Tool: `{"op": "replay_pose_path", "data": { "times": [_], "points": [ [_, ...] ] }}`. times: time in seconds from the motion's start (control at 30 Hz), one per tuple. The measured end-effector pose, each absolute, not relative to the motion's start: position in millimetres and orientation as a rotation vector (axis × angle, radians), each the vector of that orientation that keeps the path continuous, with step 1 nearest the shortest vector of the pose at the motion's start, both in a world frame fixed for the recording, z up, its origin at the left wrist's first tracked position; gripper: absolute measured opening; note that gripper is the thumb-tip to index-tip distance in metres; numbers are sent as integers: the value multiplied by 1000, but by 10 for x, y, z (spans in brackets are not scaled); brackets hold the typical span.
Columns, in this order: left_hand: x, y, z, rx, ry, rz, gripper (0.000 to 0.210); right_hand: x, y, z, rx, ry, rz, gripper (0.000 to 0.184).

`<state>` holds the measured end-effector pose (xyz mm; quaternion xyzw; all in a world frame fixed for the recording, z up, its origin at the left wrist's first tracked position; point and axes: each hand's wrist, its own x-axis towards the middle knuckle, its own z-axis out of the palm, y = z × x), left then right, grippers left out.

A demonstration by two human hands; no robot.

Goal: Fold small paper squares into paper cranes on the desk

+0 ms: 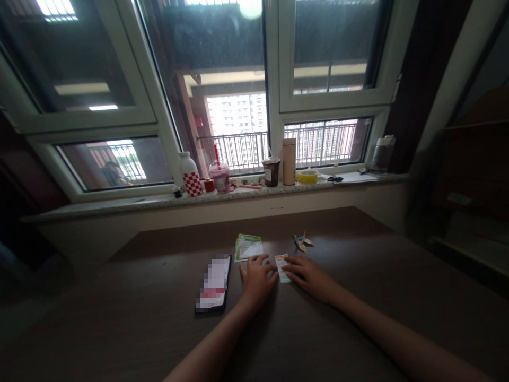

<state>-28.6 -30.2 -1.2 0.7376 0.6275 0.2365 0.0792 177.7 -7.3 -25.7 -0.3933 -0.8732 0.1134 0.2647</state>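
A small printed paper strip (283,269), apparently folded, lies flat on the brown table. My right hand (308,275) rests on its right side, fingers stretched over the paper. At the strip's left edge is my left hand (258,277), its fingers spread and touching the table or the paper's border; exactly which I cannot tell. Green-and-white printed cards or sheets (248,247) lie in a small stack just beyond my left hand. Left of that hand sits a phone (213,282) with its screen lit and blurred. A folded paper crane (303,242) stands beyond my right hand.
The table (131,297) ends before a window sill (246,192). On the sill stand a checked white bottle (191,175), a pink drink cup (219,178), a dark drink cup (271,172), a tan flask (289,162), yellow tape (307,176) and scissors (335,179).
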Motion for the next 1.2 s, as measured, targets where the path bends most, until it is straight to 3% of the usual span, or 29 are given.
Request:
{"op": "replay_pose_path", "data": {
  "times": [0.37,0.6,1.2],
  "points": [
    [-283,-283,-14,2291,1903,675,14,1782,-44,-288,-1047,-2345,326,35],
    [-314,-230,-18,2358,1823,602,37,1782,-48,-276,-1053,-2352,330,35],
    [-355,-196,25,2496,1698,515,30,1778,-11,-339,-1091,-2285,375,40]
  ]
}}
